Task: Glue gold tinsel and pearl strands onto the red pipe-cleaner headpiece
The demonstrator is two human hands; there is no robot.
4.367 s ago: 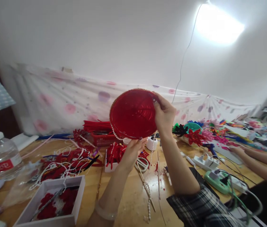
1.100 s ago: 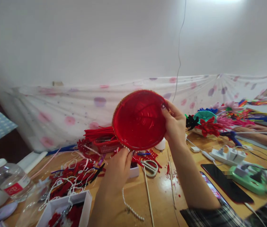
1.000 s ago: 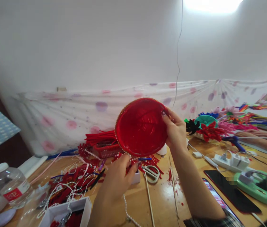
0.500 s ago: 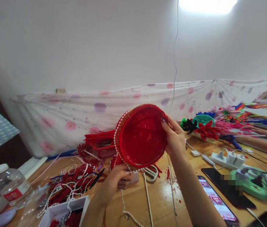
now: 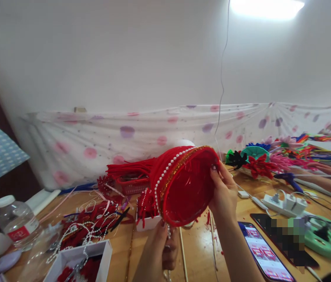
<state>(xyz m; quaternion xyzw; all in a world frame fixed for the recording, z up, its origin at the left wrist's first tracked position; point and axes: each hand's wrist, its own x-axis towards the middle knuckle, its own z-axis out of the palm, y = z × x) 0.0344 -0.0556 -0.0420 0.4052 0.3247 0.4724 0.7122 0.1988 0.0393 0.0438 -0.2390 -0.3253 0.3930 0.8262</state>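
A round red bowl-shaped piece [image 5: 189,192] hangs over the table, tilted, its hollow side facing me. Gold trim [image 5: 180,166] runs along its rim, and a row of white beads [image 5: 165,170] circles its outer side. My right hand [image 5: 222,190] grips the right edge, thumb on the inner side. Below the lower left edge, my left hand [image 5: 165,244] is closed on the loose end of the bead string [image 5: 168,274], which dangles beneath the fingers.
At the left are a water bottle [image 5: 17,223], a white box [image 5: 105,260] and tangled beads [image 5: 80,235]. A red basket [image 5: 133,187] stands behind. To the right lie phones [image 5: 267,252], power strips [image 5: 279,201], a glue gun [image 5: 290,182] and another person's hands [image 5: 324,178].
The red piece has tipped and turned, showing more of its beaded outer side. My left hand has moved right and down, below the rim. The view has shifted slightly.
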